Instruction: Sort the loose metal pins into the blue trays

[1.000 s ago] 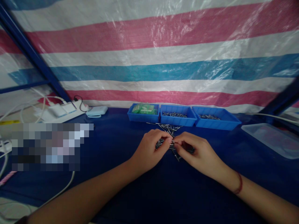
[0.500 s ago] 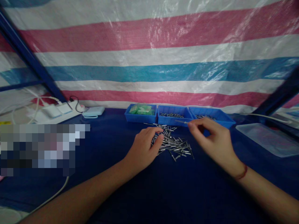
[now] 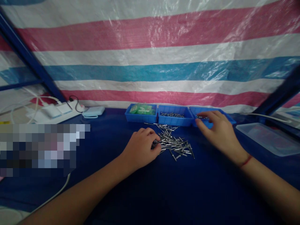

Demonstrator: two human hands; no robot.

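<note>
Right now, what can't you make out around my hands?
All in the head view:
Right bin: contents partly hidden behind the right hand.
Whether the left hand grips any pins: hidden by its own curl.
Green contents of the left bin: too blurred to identify.

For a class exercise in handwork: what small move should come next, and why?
Probably move the right hand to the pile of metal pins: it hovers open over the rightmost blue bin, with no pin clearly visible in its grasp.

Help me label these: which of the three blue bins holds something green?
The leftmost bin in the row: green contents show in it, while the middle bin and the rightmost bin show thin metal pieces.
</note>
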